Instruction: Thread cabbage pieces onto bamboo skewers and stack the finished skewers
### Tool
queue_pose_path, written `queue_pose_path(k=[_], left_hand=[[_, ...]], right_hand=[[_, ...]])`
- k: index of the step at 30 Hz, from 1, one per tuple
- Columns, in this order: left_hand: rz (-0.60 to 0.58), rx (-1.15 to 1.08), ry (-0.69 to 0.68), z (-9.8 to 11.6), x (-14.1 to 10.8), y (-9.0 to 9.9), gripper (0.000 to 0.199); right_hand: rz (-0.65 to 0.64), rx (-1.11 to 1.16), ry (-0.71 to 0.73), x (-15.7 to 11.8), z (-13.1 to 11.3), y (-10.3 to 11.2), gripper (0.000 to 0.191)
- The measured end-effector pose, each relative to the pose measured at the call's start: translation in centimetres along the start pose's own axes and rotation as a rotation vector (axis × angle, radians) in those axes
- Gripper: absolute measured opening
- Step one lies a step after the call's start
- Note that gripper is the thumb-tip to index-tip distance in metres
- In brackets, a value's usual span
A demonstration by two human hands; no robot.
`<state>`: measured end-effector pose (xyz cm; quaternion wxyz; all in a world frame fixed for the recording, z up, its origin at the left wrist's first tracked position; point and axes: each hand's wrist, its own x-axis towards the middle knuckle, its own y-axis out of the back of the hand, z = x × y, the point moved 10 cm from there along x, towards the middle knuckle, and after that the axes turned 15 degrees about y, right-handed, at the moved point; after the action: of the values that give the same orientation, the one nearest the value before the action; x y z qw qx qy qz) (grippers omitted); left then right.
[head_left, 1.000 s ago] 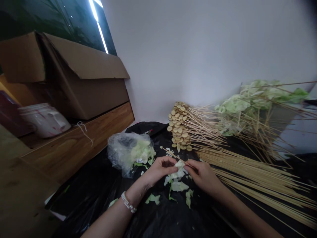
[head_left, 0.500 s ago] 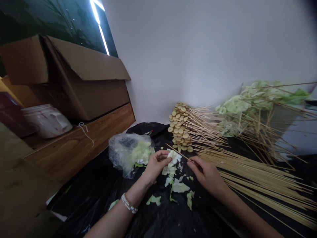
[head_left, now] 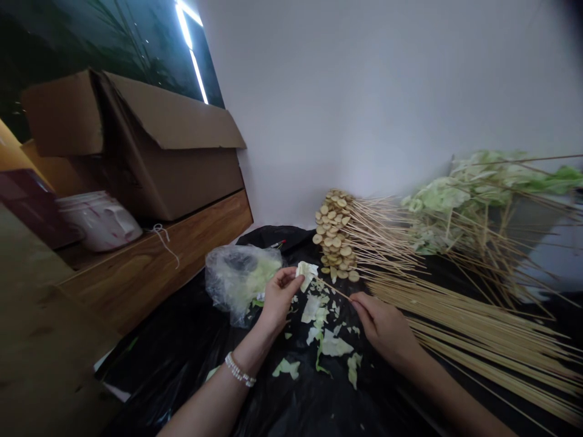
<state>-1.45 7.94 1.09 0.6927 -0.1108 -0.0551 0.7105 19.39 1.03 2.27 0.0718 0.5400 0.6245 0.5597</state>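
My left hand [head_left: 279, 298] pinches a pale piece of cabbage leaf [head_left: 306, 274] between thumb and fingers. A thin wooden skewer [head_left: 337, 291] is gripped near its lower right part by my right hand [head_left: 378, 321]. The skewer's upper left end meets the leaf; whether it has pierced the leaf I cannot tell. Beneath both hands, torn cabbage scraps [head_left: 336, 345] lie scattered on black plastic sheeting [head_left: 255, 394]. Just left of my left hand is a clear plastic bag [head_left: 223, 279] with more pale green leaf in it.
Skewered round slices [head_left: 336, 233] are stacked against the wall. Loose bare skewers [head_left: 473, 328] spread beside my right forearm. Skewered cabbage [head_left: 455, 188] is heaped at the far right. On the left, a cardboard box [head_left: 182, 179] and a white jar [head_left: 101, 221] stand on a wooden ledge [head_left: 214, 237].
My left hand has moved slightly left and up with the leaf. The skewer, earlier crossing over the leaf, now has its end at the leaf's right edge. The view has shifted slightly.
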Motion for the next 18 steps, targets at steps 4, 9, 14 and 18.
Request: queue_pose_path(k=[4, 9, 14, 18], left_hand=[[0.007, 0.043, -0.046, 0.6, -0.3, -0.1, 0.03], [0.019, 0.117, -0.062, 1.0, -0.6, -0.3, 0.028], [0.022, 0.183, -0.097, 1.1, -0.6, -0.6, 0.027], [0.042, 0.191, -0.172, 1.6, -0.8, -0.5, 0.025]], right_hand=[[-0.016, -0.029, 0.015, 0.0, -0.1, -0.2, 0.03], [-0.014, -0.037, 0.026, -0.1, -0.2, -0.3, 0.031], [-0.033, -0.024, 0.009, -0.2, -0.1, -0.8, 0.031], [-0.041, -0.024, 0.018, -0.2, -0.2, -1.0, 0.031]])
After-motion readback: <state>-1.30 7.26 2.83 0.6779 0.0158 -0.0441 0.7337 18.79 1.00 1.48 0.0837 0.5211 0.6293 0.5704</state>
